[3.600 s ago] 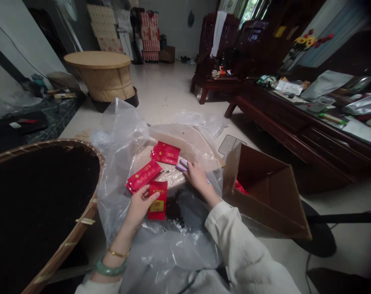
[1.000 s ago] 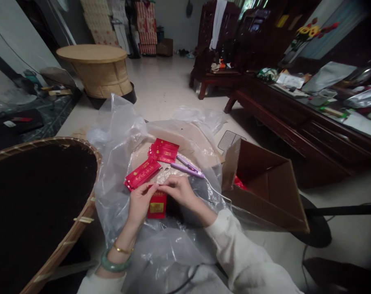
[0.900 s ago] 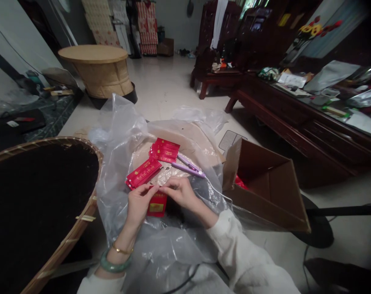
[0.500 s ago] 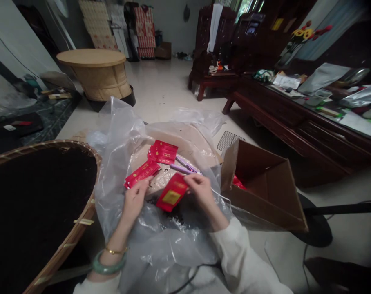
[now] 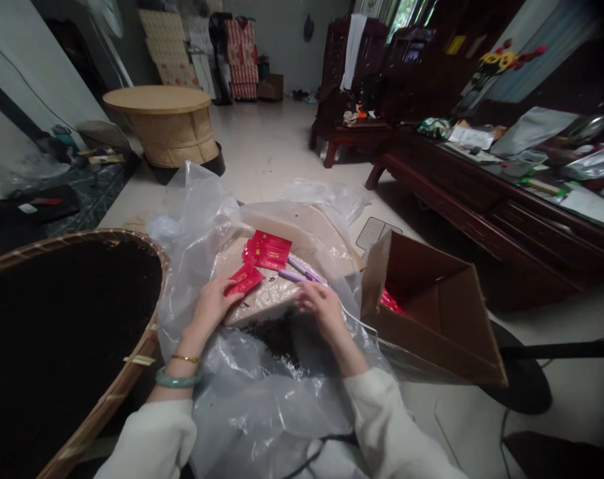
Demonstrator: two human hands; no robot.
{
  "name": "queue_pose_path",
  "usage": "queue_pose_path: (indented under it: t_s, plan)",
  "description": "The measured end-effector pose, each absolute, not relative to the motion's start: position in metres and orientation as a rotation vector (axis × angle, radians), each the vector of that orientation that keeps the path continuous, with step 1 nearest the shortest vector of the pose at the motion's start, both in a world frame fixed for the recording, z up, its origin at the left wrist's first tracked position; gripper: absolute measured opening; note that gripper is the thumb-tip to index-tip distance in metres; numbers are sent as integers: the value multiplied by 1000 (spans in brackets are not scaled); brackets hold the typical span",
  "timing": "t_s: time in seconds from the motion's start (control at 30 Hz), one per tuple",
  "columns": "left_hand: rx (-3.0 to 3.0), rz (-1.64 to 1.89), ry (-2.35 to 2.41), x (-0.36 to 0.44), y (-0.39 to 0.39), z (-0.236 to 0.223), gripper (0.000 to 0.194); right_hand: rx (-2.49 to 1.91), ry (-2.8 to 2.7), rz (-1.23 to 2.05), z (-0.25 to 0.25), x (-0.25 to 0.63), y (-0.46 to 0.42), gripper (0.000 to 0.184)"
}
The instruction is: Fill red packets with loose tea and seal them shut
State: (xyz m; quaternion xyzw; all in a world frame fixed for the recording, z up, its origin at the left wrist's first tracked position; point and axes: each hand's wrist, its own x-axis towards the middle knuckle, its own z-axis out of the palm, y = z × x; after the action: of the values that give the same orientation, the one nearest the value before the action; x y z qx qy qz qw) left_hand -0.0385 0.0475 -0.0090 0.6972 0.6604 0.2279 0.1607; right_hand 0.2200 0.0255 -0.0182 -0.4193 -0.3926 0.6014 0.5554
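Red packets with gold print (image 5: 246, 278) lie on the plastic-covered cardboard in front of me. My left hand (image 5: 213, 303) grips their near left end between thumb and fingers. Just behind them rests a second, fanned pile of red packets (image 5: 269, 251). My right hand (image 5: 319, 306) is over the board's right side with loosely bent, parted fingers and nothing visible in them. Beyond its fingertips are purple pen-like tools (image 5: 304, 269), partly hidden by the hand. Dark loose leaf-like bits (image 5: 277, 332) lie on the clear plastic sheet (image 5: 272, 399) between my hands.
A wide woven basket (image 5: 150, 332) of dark loose material stands at left. At right, an open cardboard box (image 5: 432, 332) has red packets (image 5: 392, 301) inside. Farther off are a round wooden-topped stand (image 5: 157, 100), a wire rack (image 5: 376, 233) and a long dark table (image 5: 481, 193).
The red packet with a gold patch has left my right hand. My left hand has closed on the left packets. More red shows inside the box, and the view has shifted slightly.
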Motion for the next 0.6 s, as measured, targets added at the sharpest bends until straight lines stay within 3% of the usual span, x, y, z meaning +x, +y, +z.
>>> queue_pose_path:
  t_s: [0.13,0.2,0.43,0.6]
  plan:
    - [2071,671,1874,-40,45,-13,29,-1060,-1601,1177,-18,174,46,27]
    - [2162,657,1840,-38,44,-16,29,-1114,-1744,1014,-24,158,60,33]
    - [2418,652,1834,-38,45,-28,30,-1275,-1797,915,-49,129,87,43]
    - [2378,897,1963,-40,38,-16,35,-1057,-1764,739,-36,136,76,52]
